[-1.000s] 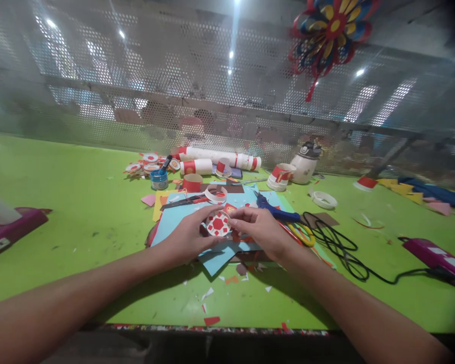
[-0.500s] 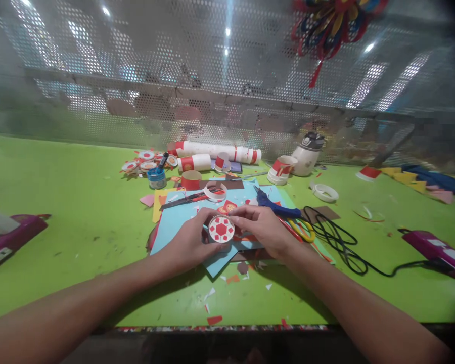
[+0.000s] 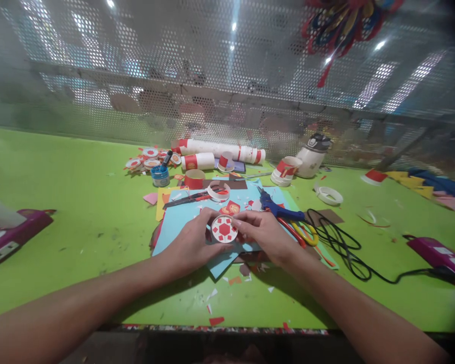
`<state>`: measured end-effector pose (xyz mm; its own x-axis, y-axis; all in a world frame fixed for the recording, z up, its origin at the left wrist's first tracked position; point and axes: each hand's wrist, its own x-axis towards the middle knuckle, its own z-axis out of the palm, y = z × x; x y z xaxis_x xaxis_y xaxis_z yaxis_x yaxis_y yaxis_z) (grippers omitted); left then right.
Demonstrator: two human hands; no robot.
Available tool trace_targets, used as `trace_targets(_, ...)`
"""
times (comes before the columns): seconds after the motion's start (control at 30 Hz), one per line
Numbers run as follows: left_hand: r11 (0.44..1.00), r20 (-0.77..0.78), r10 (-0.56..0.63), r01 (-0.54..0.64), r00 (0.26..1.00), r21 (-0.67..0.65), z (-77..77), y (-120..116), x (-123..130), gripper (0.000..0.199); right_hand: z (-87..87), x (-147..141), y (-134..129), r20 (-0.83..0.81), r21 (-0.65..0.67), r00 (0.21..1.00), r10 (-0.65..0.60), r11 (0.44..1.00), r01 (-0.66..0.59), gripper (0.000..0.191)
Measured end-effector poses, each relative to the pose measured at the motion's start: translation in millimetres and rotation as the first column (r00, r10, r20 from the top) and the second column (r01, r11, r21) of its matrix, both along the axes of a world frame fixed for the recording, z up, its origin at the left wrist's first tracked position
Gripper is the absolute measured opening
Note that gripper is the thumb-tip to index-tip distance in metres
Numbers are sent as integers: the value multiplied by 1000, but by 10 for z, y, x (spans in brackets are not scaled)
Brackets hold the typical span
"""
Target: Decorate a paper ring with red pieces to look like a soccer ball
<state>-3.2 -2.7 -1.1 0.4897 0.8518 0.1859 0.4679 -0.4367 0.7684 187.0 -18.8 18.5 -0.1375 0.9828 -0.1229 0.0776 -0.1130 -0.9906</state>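
A round white disc (image 3: 224, 229) with a red hexagon and small red pieces around it faces me above the blue paper (image 3: 182, 217). My left hand (image 3: 197, 237) grips it between thumb and fingers at its left and lower edge. The fingertips of my right hand (image 3: 263, 232) press on its upper right side, over one of the red pieces. Just behind the disc lie red and gold paper pieces (image 3: 233, 207). A white ring (image 3: 219, 190) rests on dark-bladed scissors (image 3: 189, 198) farther back.
A blue glue gun (image 3: 280, 208) with a black cable (image 3: 337, 242) lies right of the papers, beside yellow-handled scissors (image 3: 308, 233). Paper cups (image 3: 285, 171), a white jar (image 3: 311, 156), a blue pot (image 3: 160, 176) and paper rolls (image 3: 199, 162) stand behind. Purple power strips (image 3: 438, 255) flank the workspace.
The view has shifted slightly, so the table items appear a little farther right. My right fingertips now cover part of the disc's upper right edge; my left hand keeps its hold.
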Motion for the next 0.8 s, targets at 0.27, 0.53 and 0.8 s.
trace_targets(0.27,991,178,14,11,984,-135,-108,87,19,59,-70,3,51,-94,-40,995,-35,999,32,40)
trace_targets(0.53,965,308,-11,91,951,-247,-93,120,35,56,-111,29,86,-158,-81,987,-33,997,20,42)
trace_targets(0.8,952,371,-37,146,928,-270,-70,112,14,61,-124,28,88,-196,-84,980,-25,996,9,40)
